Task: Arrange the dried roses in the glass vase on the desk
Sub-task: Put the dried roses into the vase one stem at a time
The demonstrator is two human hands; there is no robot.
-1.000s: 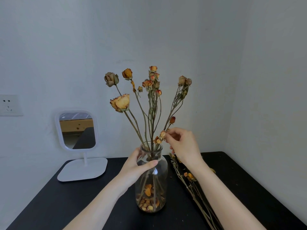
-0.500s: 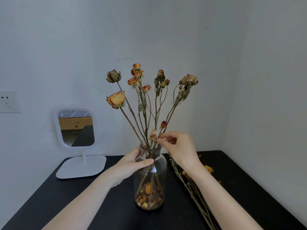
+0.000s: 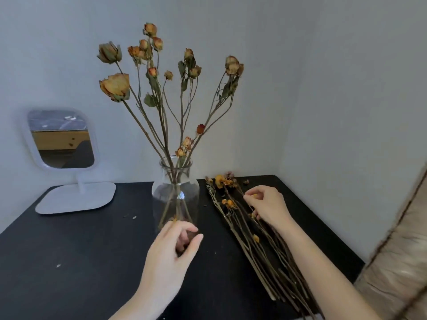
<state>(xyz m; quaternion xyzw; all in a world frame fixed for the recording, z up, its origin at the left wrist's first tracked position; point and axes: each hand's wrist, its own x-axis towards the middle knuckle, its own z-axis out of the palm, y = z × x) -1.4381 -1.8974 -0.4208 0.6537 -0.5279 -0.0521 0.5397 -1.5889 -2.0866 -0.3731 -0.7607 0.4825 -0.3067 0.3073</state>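
Observation:
The clear glass vase [image 3: 175, 192] stands mid-desk with several dried roses [image 3: 114, 85] fanning out above its neck. More loose dried roses [image 3: 250, 241] lie in a bundle on the black desk [image 3: 69, 262], right of the vase. My left hand [image 3: 169, 252] hovers in front of the vase's base with its fingers loosely curled and apart; it hides the bottom of the vase. My right hand [image 3: 266, 205] rests on the upper part of the loose bundle, thumb and fingers pinched on one stem near a small orange bud.
A white stand mirror [image 3: 62, 139] sits at the desk's back left on a flat base [image 3: 76, 198]. Walls close off the back and right. A beige cushioned edge [image 3: 397, 262] is at the far right. Small dry crumbs dot the desk.
My left hand let go of the vase neck and dropped to its base. My right hand left the stems in the vase and moved down right onto the loose bundle. The view tilted down.

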